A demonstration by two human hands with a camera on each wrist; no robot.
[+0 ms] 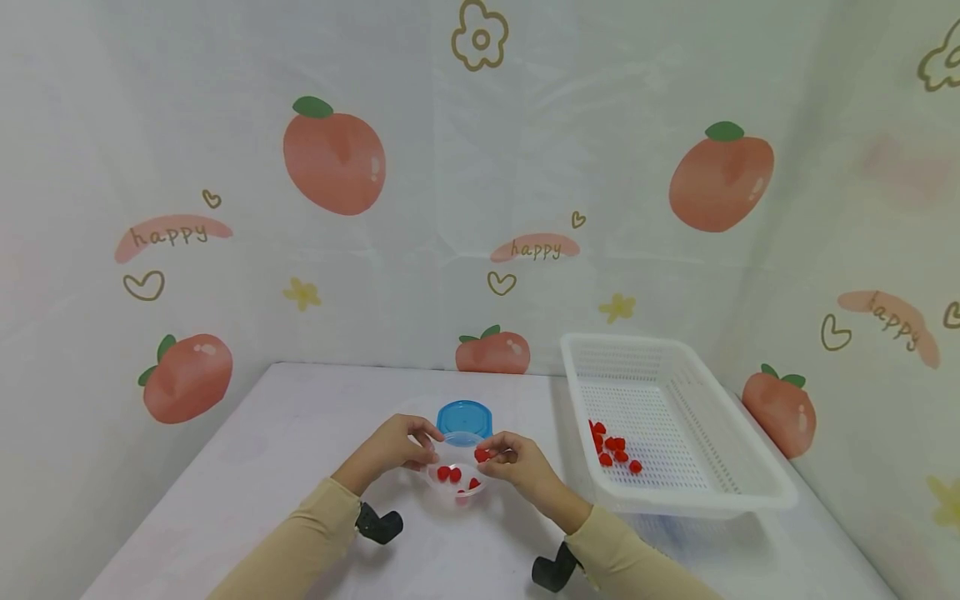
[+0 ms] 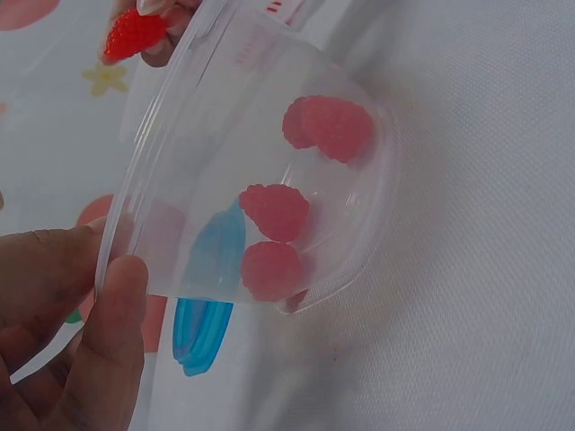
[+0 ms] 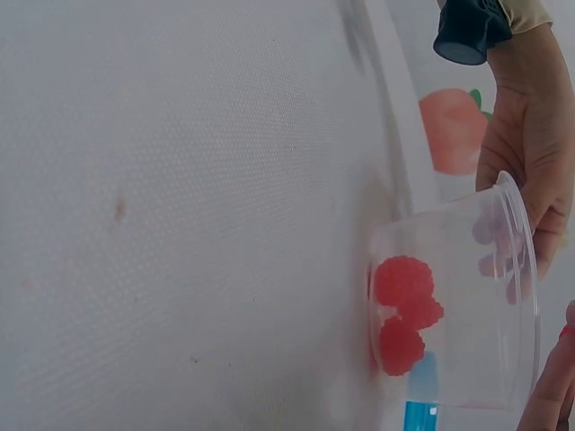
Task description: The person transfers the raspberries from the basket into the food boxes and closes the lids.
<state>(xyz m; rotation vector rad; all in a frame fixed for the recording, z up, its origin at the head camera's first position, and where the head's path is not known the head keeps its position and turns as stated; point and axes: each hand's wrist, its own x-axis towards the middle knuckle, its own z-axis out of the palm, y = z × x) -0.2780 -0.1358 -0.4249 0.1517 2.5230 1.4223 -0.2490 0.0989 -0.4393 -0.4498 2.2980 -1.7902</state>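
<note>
At the middle of the worktop (image 1: 300, 433), a clear tub (image 2: 216, 126) stands open between the person's hands, several red berries (image 1: 455, 474) lying on its floor. The left grip (image 1: 396, 446) pinches the tub's rim between thumb and fingers; the right grip (image 1: 525, 473) pinches a single berry (image 2: 133, 38) just above the rim, toward the tub's right side. Behind the tub lies a blue lid (image 1: 465, 419); to the right, a white basket (image 1: 720, 502) carries loose berries (image 1: 618, 444), gathered near its left wall. Whether the tub's base bears on the worktop cannot be told with certainty.

Technique: the left grip serves best as a steady brace, with light pressure only, since the wall looks thin and would probably flex under a hard squeeze. The pinched berry is best held well inward over the opening and low before the fingertips part, so that it settles rather than bounces. A gentle pinch should suffice, the knobbly surface likely giving enough hold. Release directly above the rim is the probable fault, as the berry could roll outward.
</note>
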